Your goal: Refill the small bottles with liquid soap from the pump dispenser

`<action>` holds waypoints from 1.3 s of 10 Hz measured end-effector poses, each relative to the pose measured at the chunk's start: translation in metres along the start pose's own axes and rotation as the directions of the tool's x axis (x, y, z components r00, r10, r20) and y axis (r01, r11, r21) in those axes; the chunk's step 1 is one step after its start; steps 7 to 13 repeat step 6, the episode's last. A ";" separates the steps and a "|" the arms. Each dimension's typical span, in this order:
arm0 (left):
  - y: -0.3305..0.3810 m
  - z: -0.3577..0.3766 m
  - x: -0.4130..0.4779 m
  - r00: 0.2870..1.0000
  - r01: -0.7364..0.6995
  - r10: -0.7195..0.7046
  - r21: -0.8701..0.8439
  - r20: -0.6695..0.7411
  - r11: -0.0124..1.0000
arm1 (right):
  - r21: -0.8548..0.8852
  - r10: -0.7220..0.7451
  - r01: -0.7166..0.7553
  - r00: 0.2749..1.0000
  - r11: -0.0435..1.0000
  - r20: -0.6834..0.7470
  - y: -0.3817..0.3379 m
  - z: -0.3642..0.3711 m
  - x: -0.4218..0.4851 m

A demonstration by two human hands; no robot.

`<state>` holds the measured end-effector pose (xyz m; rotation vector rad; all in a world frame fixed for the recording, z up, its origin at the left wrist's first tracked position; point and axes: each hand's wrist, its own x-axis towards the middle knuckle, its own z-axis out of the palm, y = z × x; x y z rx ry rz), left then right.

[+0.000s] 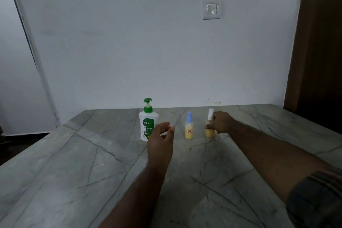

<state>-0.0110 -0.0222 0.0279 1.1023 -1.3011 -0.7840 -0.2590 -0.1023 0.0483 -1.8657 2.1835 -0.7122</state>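
A white pump dispenser [147, 124] with a green pump head and green label stands upright on the marble table [74, 172]. To its right stands a small bottle with a blue cap [189, 128], part full of yellow liquid. Further right, a small bottle with a white cap [210, 126] also holds yellow liquid. My right hand [221, 122] grips that white-capped bottle around its neck and body. My left hand [160, 142] hovers in front of the dispenser, fingers loosely curved and holding nothing, hiding the dispenser's lower right side.
The grey wall rises right behind the table's far edge, with a light switch [211, 9] high up. A dark wooden door frame [314, 61] borders the right side. The table's left edge drops to a dark floor.
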 end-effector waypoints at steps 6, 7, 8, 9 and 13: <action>-0.009 0.001 0.004 1.000 0.001 0.000 0.035 -0.012 0.999 | 0.249 0.061 -0.044 0.996 0.967 -0.058 0.015 0.012 0.001; -0.009 0.001 0.004 1.000 0.001 0.000 0.035 -0.012 0.999 | 0.249 0.061 -0.044 0.996 0.967 -0.058 0.015 0.012 0.001; -0.009 0.001 0.004 1.000 0.001 0.000 0.035 -0.012 0.999 | 0.249 0.061 -0.044 0.996 0.967 -0.058 0.015 0.012 0.001; -0.009 0.001 0.004 1.000 0.001 0.000 0.035 -0.012 0.999 | 0.249 0.061 -0.044 0.996 0.967 -0.058 0.015 0.012 0.001; -0.009 0.001 0.004 1.000 0.001 0.000 0.035 -0.012 0.999 | 0.249 0.061 -0.044 0.996 0.967 -0.058 0.015 0.012 0.001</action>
